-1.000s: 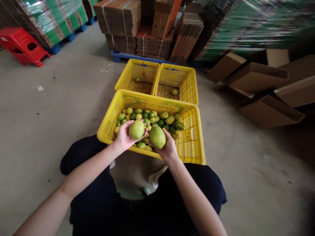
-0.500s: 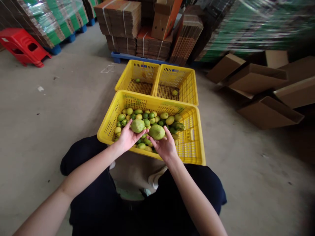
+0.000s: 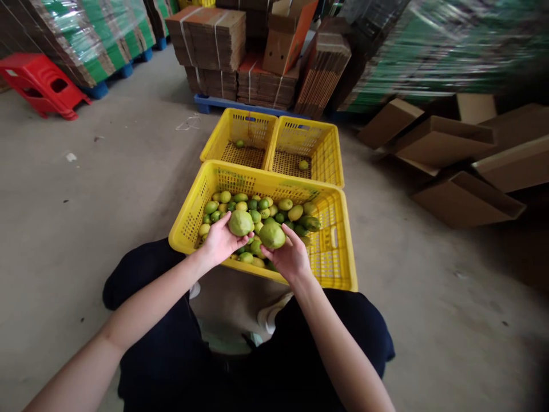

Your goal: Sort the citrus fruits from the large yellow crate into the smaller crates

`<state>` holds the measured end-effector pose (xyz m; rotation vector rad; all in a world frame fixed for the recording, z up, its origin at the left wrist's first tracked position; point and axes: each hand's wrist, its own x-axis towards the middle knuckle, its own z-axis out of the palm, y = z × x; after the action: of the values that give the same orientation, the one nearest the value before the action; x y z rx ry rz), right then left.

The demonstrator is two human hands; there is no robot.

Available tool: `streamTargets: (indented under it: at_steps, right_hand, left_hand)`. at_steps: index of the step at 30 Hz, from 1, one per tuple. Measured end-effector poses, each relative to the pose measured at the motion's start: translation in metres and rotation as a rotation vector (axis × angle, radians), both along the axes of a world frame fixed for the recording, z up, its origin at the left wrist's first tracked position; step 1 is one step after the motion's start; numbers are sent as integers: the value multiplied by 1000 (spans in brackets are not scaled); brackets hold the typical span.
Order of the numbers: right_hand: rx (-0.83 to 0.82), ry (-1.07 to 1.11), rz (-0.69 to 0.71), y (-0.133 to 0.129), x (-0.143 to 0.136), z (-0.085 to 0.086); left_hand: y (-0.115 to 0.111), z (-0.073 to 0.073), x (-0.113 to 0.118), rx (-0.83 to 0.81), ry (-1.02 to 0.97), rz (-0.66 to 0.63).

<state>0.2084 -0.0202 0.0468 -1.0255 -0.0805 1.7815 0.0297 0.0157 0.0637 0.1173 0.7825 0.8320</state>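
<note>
Head view, left hand (image 3: 220, 241), right hand (image 3: 293, 257), angled inward, cradling green fruits (image 3: 241, 222)

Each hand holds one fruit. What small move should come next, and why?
Perhaps turn the fruit in the right hand slightly, since its underside is hidden and the front crate below would likely catch it if it slipped.

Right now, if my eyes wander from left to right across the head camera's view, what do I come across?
Red stool → left hand holding a light green fruit → right hand holding a second green fruit → cardboard boxes on the floor.
</note>
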Motion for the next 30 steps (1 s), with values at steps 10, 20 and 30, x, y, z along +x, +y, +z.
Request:
streamTargets:
  at_steps: [10,20,30]
  right_hand:
    - [647,-1047,-238,-17,-2,5]
    - [1284,-1805,-411,-15,6,-17]
    - [1403,-1773,-459,-14,8,-15]
  left_hand:
    - [-20,9,-2,805,602,284]
    - [-14,-18,-14,1891,1098,265]
    - [-9,-18,-16,2043,956,242]
